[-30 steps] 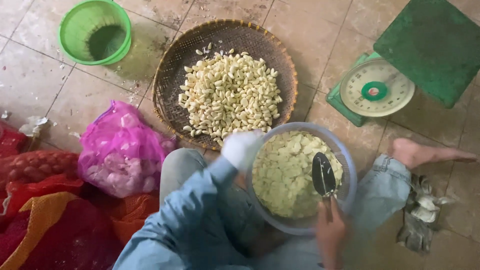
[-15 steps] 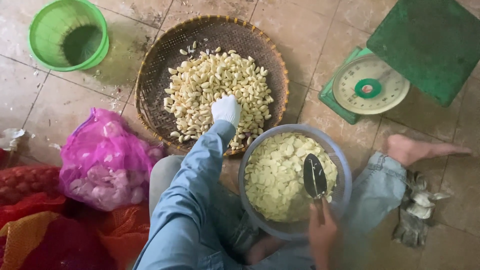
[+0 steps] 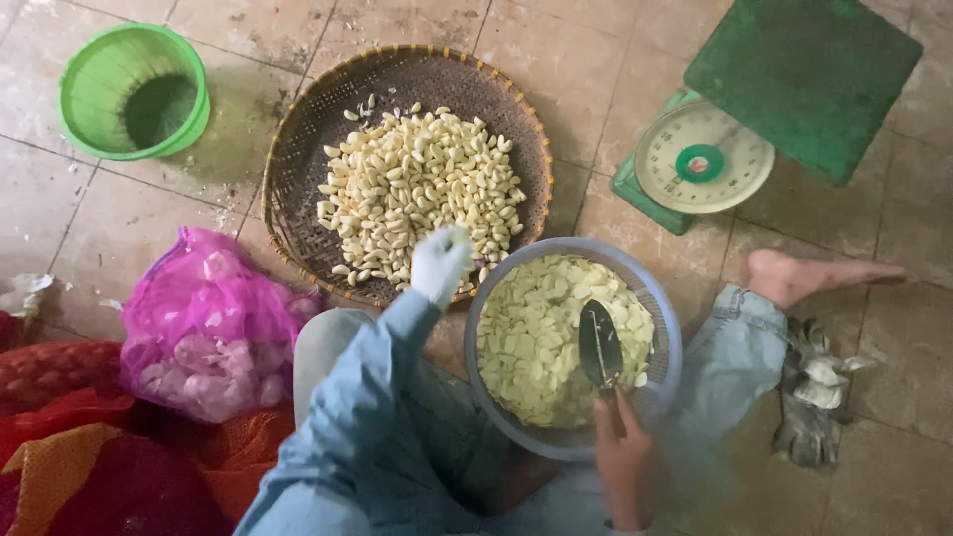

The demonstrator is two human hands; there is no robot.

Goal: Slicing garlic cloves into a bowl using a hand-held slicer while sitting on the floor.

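Clamped around the handle of a dark knife (image 3: 601,347), the right hand (image 3: 622,459) keeps the blade flat over the sliced garlic (image 3: 541,342) that fills the pale blue bowl (image 3: 669,328) resting on the person's lap. The knife has its long axis running away from the body, with the tip toward the far rim of the bowl and the handle toward the wrist. The left hand (image 3: 440,262), in a white glove, is stretched forward over the near edge of the woven tray (image 3: 298,159), and it touches the pile of peeled garlic cloves (image 3: 417,189) there; it is blurred, so I cannot tell if the fingers are closed on a clove or apart. The cloves lie ahead and to the left of the knife, nearer to the left hand than to the right. Farther out, a green weighing scale (image 3: 705,159) stands at the upper right, a green basket (image 3: 134,89) at the upper left, and a pink mesh bag (image 3: 204,323) beside the left knee.
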